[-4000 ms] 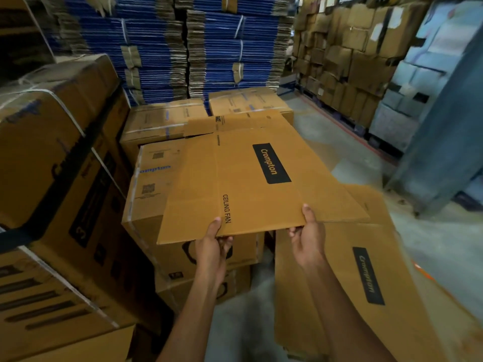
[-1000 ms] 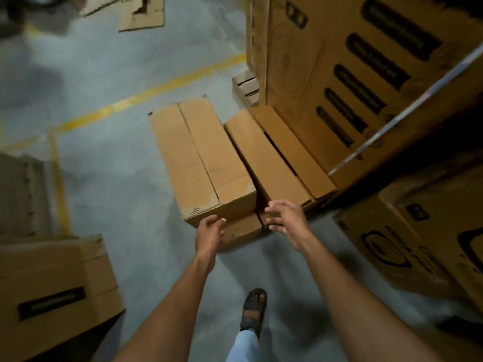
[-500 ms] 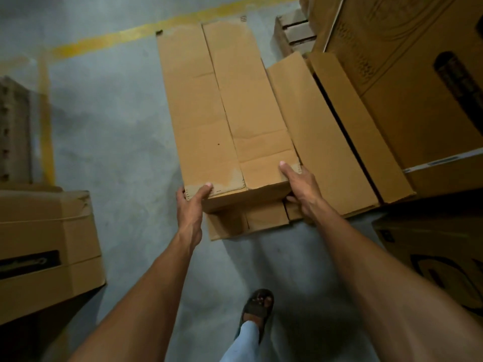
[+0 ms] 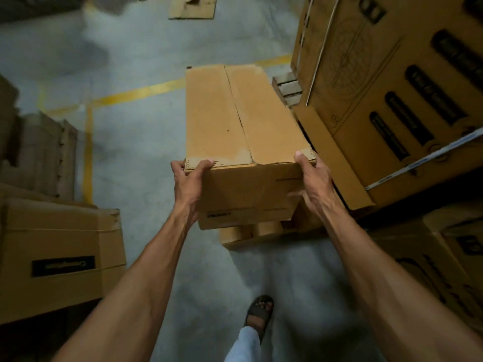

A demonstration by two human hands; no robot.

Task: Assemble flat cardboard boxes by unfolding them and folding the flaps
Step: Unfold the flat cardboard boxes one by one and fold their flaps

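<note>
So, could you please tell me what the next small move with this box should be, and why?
Probably lift the box clear: the left hand and right hand each have a grip on a near top corner, its top flaps lie closed, and its near end overlaps the lower box.

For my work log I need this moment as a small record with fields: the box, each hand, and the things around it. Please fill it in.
held thing: cardboard box, top flaps closed, meeting at a lengthwise seam
left grip: left hand grips the near left top corner
right grip: right hand grips the near right top corner
underneath: another box, mostly hidden
right side: stacked printed cartons
left side: carton with a black label
floor: grey, with a yellow line; one sandalled foot
</note>
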